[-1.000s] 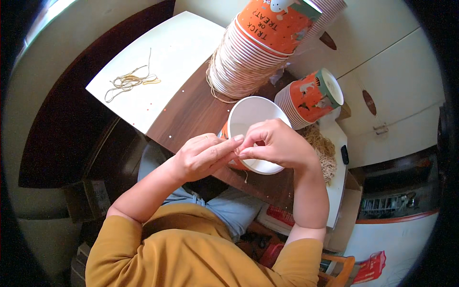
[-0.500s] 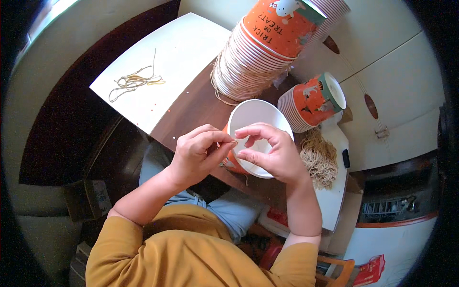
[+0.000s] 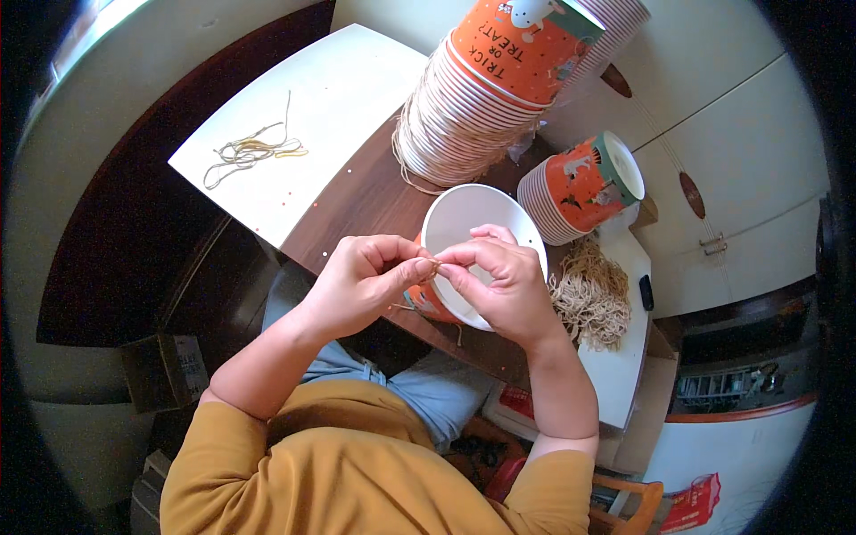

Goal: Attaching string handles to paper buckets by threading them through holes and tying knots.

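A white-lined orange paper bucket stands mouth up on the brown table strip, its opening tilted toward me. Above its left rim, the fingertips of my left hand are pinched on a thin tan cord. My right hand meets it there, thumb and index finger closed on the same cord, its other fingers over the bucket's mouth. Most of the cord is hidden by my fingers; a loose end seems to hang beside the bucket's orange side.
Behind the bucket rises a tall stack of nested buckets with cords draped around it. A shorter bucket stack stands to the right, beside a heap of tan cords. Several loose cords lie on the white tabletop. A small black object sits at the right edge.
My right hand has come left and down, and its thumb and index finger have closed on the cord at my left fingertips. The bucket has barely moved.
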Motion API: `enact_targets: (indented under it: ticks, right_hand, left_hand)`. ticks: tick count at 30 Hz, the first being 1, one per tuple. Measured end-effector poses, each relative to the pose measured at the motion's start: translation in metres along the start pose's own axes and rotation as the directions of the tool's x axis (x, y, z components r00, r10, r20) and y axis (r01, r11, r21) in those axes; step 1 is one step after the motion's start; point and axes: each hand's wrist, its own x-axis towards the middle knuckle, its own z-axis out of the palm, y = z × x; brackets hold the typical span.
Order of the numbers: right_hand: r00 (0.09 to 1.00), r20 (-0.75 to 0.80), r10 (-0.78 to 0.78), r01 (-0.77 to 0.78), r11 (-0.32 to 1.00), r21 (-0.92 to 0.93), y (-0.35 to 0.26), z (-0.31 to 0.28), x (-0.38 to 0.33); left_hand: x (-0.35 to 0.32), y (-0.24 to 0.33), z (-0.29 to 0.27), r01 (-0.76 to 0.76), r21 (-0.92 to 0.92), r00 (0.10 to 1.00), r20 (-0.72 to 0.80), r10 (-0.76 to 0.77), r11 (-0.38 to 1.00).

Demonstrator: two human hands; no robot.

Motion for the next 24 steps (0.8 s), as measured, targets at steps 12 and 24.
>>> enact_targets:
  ticks: [12,24]
  right_hand:
    - [1.000,0.013,0.023,-0.023,1.000,-0.004,-0.003,0.000,0.002]
    - [0.970,0.116,0.215,-0.241,0.914,0.325,0.000,0.000,0.001]
  left_hand:
    - [-0.002,-0.008,0.009,-0.200,0.376,0.926,-0.228,0.299,0.905]
    - [-0.001,-0.005,0.010,-0.486,0.574,0.790,-0.034,0.612,0.659]
